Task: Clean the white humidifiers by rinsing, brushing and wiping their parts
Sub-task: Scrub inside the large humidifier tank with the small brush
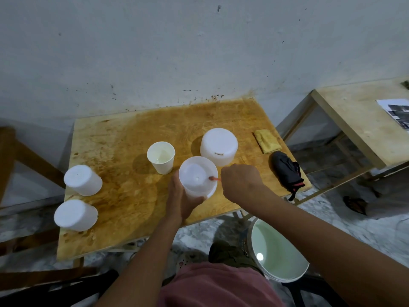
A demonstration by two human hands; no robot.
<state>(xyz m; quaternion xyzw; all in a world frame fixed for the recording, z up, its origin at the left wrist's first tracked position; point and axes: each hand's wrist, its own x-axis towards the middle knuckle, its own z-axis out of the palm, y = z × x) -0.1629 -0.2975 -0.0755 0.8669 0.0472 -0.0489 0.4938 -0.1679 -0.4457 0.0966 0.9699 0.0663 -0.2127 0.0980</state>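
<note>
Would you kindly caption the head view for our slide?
Left hand holds a white plastic humidifier tank while the right hand pokes a thin orange brush inside, at a wooden table.

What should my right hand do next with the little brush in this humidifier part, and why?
Probably sweep the brush round the inner wall of the open humidifier part. The right hand grips its orange handle with the tip inside the rim, and the left hand holds the part steady from the side, so it looks set for brushing.
</note>
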